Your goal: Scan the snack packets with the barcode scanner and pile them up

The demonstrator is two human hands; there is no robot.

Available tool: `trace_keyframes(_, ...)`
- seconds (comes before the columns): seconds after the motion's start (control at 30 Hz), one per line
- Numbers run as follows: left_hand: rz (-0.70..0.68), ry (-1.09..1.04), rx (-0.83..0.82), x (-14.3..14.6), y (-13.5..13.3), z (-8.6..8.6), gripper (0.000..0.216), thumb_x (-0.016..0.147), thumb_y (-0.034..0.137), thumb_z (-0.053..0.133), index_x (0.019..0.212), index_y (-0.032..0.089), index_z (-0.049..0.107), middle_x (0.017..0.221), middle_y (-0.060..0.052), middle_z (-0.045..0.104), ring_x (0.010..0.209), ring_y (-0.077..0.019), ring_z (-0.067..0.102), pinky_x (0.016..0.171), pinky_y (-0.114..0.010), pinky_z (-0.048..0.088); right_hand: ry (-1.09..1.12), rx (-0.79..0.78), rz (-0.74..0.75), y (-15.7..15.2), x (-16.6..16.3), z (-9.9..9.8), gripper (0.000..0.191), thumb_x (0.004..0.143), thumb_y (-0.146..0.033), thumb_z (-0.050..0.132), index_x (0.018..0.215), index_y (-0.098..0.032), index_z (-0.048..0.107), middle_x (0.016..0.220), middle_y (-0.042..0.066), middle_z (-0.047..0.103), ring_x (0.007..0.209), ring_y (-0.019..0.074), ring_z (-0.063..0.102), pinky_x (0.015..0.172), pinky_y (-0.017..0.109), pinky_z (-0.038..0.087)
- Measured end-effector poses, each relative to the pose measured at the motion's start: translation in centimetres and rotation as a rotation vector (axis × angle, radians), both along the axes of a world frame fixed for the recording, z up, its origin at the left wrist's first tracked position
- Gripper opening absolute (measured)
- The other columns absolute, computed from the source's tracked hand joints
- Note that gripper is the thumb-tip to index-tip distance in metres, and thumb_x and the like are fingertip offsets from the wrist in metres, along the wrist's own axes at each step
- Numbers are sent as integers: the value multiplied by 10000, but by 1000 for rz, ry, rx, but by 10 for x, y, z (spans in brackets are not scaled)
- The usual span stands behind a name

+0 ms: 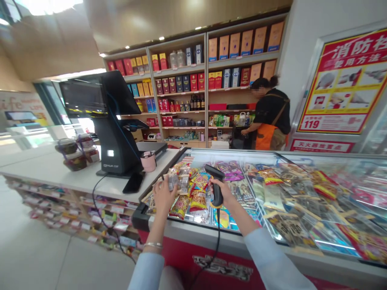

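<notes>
My left hand (163, 196) is closed round a small clear snack packet (173, 180), held up over the glass lid of a chest freezer (272, 209). My right hand (222, 192) grips a black handheld barcode scanner (214, 177) by its handle, the head turned towards the packet. The scanner's cable hangs down past the freezer's red front. Several more bright snack packets (193, 193) lie in a heap on the glass between my hands.
A black till terminal (104, 117) stands on the white counter (75, 177) at left, with a dark phone (133, 183), a pink cup (148, 161) and stacked tubs (75, 151). Behind, a person in an orange apron (269, 117) faces shelves of boxes (193, 80). A red poster (344, 80) hangs at right.
</notes>
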State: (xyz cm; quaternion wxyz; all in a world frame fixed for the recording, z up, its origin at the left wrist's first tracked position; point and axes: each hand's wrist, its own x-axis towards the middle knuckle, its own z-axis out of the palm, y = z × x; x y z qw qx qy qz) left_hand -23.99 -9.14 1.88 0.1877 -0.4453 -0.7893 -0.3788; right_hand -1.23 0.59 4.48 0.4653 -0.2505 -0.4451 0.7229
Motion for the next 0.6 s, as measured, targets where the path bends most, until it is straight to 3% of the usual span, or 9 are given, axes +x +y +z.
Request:
trace_keyframes(0.07,56,72,-35,2,3,-14,545,833,469,512,1313,211,537,1365,-156,510,1326,-368,349,1074,-602,220,-4,-70,26,2,-12,-10,171,620,-311,690,620,-155,619,483,-3,573,395,94,475,385,211,404)
trace_keyframes(0.17,77,105,-57,7,6,-25,541,860,498,459,1339,251,506,1447,-130,425,1351,-367,315,1061,-660,171,-39,-135,37,5,-22,-22,196,645,-326,665,578,-154,600,439,-5,542,369,92,453,366,207,386)
trace_keyframes(0.6,-32,84,98,5,2,-29,526,905,437,403,1397,251,408,1383,-99,512,1273,-260,455,1125,-564,113,-15,-83,-29,8,-23,-30,182,639,-302,705,593,-150,618,453,6,571,377,99,484,370,207,398)
